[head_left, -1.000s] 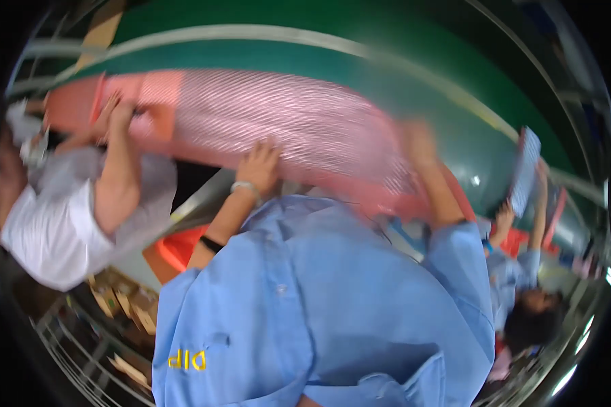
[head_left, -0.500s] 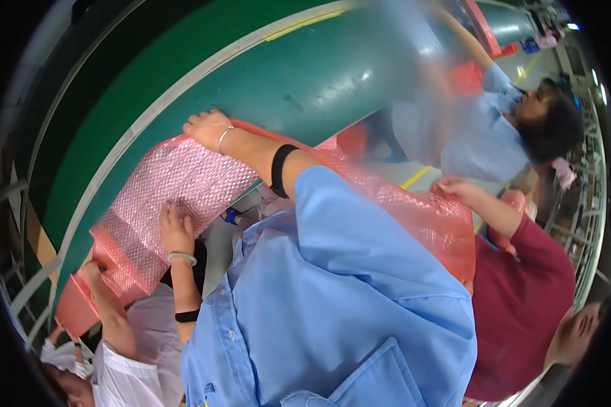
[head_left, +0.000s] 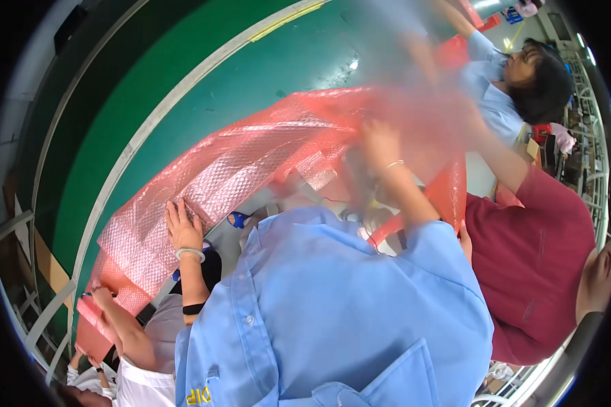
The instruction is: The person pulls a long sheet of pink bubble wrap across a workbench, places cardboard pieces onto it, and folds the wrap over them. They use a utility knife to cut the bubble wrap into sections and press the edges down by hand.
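A long pink-red sheet of bubble wrap (head_left: 237, 159) stretches along the green work surface (head_left: 265, 64), its upper edge lifted in a loose fold. My left hand (head_left: 185, 227), with a pale bangle at the wrist, lies flat on the lower part of the wrap, its fingers spread. My right hand (head_left: 383, 142), wearing a thin bracelet, is reached out to the right at the sheet's right-hand stretch. Haze and blur hide its fingers, so I cannot see whether it grips the wrap.
At lower left, a person in white (head_left: 146, 373) handles the red sheet's end. A person in maroon (head_left: 533, 258) stands close on the right, and another in light blue (head_left: 485, 81) reaches over at upper right. A pale rail (head_left: 149, 119) edges the surface.
My right hand has moved from the wrap's left upper edge far to the right. The wrap's upper edge has risen and spread over the surface. My left hand stays nearly in place.
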`<state>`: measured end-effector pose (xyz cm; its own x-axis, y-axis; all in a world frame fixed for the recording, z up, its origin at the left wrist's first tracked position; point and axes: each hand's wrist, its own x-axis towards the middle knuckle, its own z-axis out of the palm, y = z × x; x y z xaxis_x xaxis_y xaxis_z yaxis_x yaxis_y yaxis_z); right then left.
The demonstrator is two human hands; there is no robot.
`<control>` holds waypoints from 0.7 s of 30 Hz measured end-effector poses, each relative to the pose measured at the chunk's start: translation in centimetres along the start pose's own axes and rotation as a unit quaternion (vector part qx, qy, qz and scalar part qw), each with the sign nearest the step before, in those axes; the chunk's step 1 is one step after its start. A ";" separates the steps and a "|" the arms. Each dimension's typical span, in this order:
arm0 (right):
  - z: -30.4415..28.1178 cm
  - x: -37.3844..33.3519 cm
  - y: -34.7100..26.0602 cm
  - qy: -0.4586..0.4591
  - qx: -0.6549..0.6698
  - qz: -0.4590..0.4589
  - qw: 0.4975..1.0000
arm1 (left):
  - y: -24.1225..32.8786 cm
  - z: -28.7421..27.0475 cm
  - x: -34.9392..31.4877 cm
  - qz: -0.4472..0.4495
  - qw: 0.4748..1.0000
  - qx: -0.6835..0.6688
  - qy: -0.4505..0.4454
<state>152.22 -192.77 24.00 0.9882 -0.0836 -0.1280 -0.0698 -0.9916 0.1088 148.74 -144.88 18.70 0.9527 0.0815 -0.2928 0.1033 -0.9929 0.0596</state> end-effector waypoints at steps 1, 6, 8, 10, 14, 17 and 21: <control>-0.2 0.0 1.1 -0.001 0.020 0.032 0.999 | -0.1 -0.2 0.0 0.011 1.000 -0.003 -0.002; -1.8 3.4 0.8 -0.007 0.281 0.075 0.957 | -0.2 -0.5 0.0 0.016 0.999 -0.026 -0.024; -3.2 5.0 0.6 0.027 0.429 -0.099 0.898 | -0.2 -0.9 -0.3 0.006 0.999 -0.030 -0.032; -8.1 6.5 -1.4 -0.035 0.508 -0.098 0.855 | -0.4 -1.0 -0.8 -0.008 0.998 -0.046 -0.047; -9.5 11.1 -1.2 -0.059 0.427 -0.244 0.869 | -0.4 -1.2 -0.7 -0.029 0.997 -0.057 -0.040; -8.4 13.4 -1.7 -0.061 0.380 -0.289 0.877 | -1.1 -0.6 -1.0 -0.047 0.996 -0.071 -0.016; -3.3 14.2 -1.7 -0.147 0.269 -0.173 0.936 | -1.0 -0.7 -0.8 -0.063 0.995 -0.076 -0.004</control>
<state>166.80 -191.97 25.20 0.8903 0.3059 -0.3374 0.1108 -0.8641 -0.4910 148.02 -143.88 19.54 0.9268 0.2036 -0.3156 0.2651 -0.9499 0.1658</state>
